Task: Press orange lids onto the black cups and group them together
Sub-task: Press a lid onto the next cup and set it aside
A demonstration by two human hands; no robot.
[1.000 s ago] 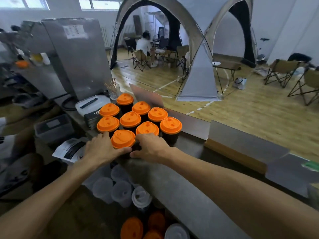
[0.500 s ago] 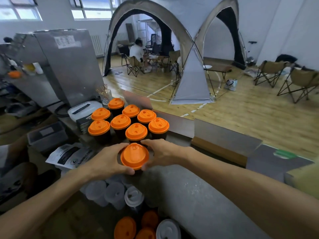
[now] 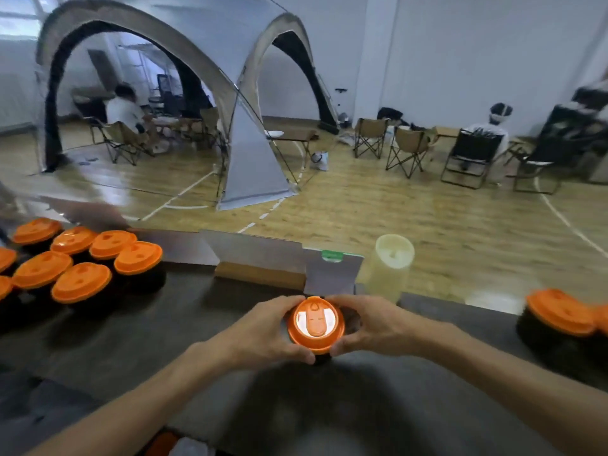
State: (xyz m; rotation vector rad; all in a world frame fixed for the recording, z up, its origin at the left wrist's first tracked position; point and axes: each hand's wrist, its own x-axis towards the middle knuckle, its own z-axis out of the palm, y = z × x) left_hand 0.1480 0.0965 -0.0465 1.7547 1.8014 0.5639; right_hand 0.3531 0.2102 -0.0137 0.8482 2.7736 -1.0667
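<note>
An orange lid [image 3: 316, 324] is sitting on a black cup [image 3: 320, 357] near the tabletop's [image 3: 138, 340] centre. The left hand [image 3: 263, 334] at nine o'clock and right hand [image 3: 375, 324] at three o'clock are closing their grip around its rim. Lidded cups [image 3: 82, 258] are clustering at ten o'clock.

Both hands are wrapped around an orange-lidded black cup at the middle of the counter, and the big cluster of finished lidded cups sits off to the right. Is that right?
Not quite. In the head view the big cluster of lidded cups sits to the left. The left hand and right hand do wrap the orange-lidded cup mid-counter.
</note>
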